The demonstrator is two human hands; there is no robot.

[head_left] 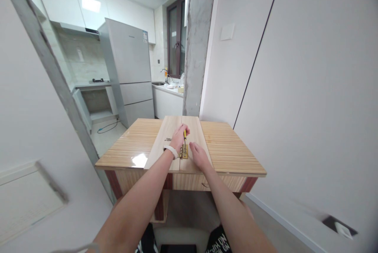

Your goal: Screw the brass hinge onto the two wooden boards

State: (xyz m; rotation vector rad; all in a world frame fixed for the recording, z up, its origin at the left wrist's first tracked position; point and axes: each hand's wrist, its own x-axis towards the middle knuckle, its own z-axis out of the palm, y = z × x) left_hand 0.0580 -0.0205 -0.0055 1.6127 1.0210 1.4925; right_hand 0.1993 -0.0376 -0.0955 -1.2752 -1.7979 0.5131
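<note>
My left hand (177, 137) is closed around a screwdriver (185, 134) with a yellow and black handle. Its shaft points down at a brass hinge (185, 152) that lies over the seam between two pale wooden boards (161, 148). My right hand (199, 155) rests on the right board just beside the hinge. Its fingers look loosely extended and partly hidden, with nothing visible in them. A few small screws (168, 139) lie on the left board, close to my left wrist, which wears a white band (171, 150).
The boards lie across a wood-grain table (233, 146) with a drawer (189, 182) at its front. Behind it stand a grey fridge (130, 52) and a sink counter (168, 97). A white wall (295, 87) rises on the right.
</note>
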